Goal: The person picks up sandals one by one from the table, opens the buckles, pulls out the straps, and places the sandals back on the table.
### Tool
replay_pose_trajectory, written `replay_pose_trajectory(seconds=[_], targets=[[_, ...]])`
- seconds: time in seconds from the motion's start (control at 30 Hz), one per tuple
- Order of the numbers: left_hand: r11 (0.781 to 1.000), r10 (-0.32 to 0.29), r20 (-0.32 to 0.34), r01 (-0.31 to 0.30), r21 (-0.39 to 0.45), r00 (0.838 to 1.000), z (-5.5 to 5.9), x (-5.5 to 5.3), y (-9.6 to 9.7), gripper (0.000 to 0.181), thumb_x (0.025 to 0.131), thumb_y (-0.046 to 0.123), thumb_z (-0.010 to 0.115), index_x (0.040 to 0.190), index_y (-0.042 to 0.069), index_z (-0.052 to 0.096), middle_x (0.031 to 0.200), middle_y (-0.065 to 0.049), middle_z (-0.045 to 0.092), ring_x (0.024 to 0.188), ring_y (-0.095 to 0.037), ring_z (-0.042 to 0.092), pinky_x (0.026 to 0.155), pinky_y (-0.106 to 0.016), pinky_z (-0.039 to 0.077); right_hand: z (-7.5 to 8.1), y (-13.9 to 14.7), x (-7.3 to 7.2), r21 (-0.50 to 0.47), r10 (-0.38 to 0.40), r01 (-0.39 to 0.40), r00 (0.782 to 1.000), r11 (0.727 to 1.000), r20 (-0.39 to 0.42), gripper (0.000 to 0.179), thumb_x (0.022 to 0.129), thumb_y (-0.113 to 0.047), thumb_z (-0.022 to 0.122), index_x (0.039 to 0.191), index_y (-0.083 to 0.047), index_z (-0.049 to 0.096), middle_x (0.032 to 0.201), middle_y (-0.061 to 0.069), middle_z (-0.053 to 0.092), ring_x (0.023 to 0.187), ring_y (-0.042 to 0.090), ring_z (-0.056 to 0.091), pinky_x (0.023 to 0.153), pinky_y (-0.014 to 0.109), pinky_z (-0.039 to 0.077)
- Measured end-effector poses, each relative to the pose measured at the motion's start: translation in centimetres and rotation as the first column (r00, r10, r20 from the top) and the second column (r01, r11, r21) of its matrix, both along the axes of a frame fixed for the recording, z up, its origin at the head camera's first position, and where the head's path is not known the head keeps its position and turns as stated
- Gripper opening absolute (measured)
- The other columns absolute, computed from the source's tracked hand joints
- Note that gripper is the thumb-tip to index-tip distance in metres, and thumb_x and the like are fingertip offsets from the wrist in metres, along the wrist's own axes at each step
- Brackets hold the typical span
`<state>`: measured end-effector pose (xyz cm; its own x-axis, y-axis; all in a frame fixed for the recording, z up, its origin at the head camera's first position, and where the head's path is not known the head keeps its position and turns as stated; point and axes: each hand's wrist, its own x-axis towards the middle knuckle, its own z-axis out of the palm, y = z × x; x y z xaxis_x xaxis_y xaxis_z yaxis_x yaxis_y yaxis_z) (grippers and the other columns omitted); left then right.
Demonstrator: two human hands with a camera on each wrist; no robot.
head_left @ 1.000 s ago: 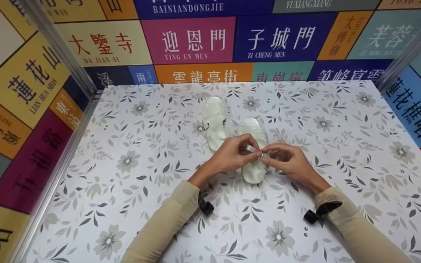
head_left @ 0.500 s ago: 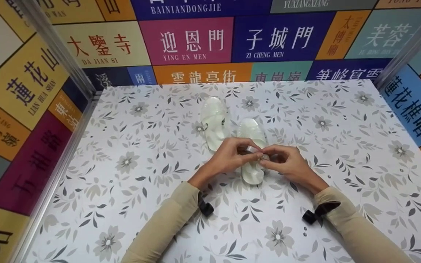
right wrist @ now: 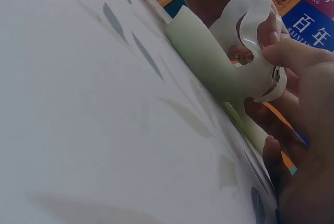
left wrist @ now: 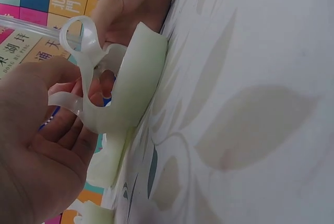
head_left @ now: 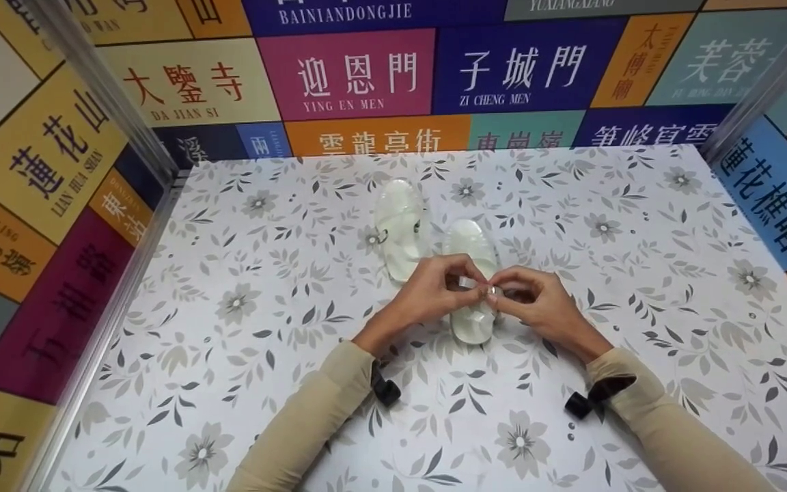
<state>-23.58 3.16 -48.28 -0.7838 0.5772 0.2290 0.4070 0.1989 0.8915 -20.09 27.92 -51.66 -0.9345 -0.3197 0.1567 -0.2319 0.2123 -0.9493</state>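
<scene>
A pair of pale green, glossy sandals lies on the table, toes pointing away. Both of my hands are at the nearer, right-hand sandal. My left hand pinches its strap from the left, thumb and forefinger meeting above the footbed. From the other side, my right hand grips the strap's opposite part, fingertips touching or nearly touching the left ones. In the right wrist view a small metal buckle shows on the strap beside my right thumb. The raised strap loops over the heel in the left wrist view.
The other sandal lies slightly farther back on the left, its strap closed down over it. A white table with a grey leaf and flower print carries both. Colourful panels with lettering stand behind and at both sides.
Both hands stay at the same sandal. Their fingertips shift slightly at the strap, and a shiny spot shows more plainly between them now. The other sandal has not moved.
</scene>
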Motion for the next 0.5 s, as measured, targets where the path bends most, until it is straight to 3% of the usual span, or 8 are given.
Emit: replay_pose_trajectory(seconds=[0.27, 0.5], targets=[[0.999, 0.021, -0.037, -0.022, -0.038, 0.999, 0.1, 0.0, -0.06, 0.006, 0.094, 0.009, 0.08, 0.097, 0.014, 0.078, 0.094, 0.002, 0.081, 0.069, -0.001, 0.058, 0.062, -0.017, 0.047, -0.04, -0.23, 0.06, -0.024, 0.009, -0.009, 1.0, 1.0, 0.004, 0.025, 0.099, -0.012, 0.08, 0.122, -0.004, 0.074, 0.112, 0.009, 0.084, 0.105, 0.016, 0.081, 0.078, 0.02, 0.06], [0.998, 0.014, -0.057, -0.017, -0.062, 0.998, 0.03, -0.31, -0.15, 0.007, 0.092, 0.006, 0.08, 0.093, 0.012, 0.076, 0.092, 0.0, 0.078, 0.073, -0.002, 0.057, 0.066, -0.017, 0.047, -0.08, -0.23, 0.19, -0.028, -0.006, 0.006, 1.0, 1.0, 0.004, 0.025, 0.099, -0.012, 0.08, 0.12, -0.002, 0.071, 0.11, 0.011, 0.084, 0.103, 0.016, 0.081, 0.078, 0.02, 0.06]])
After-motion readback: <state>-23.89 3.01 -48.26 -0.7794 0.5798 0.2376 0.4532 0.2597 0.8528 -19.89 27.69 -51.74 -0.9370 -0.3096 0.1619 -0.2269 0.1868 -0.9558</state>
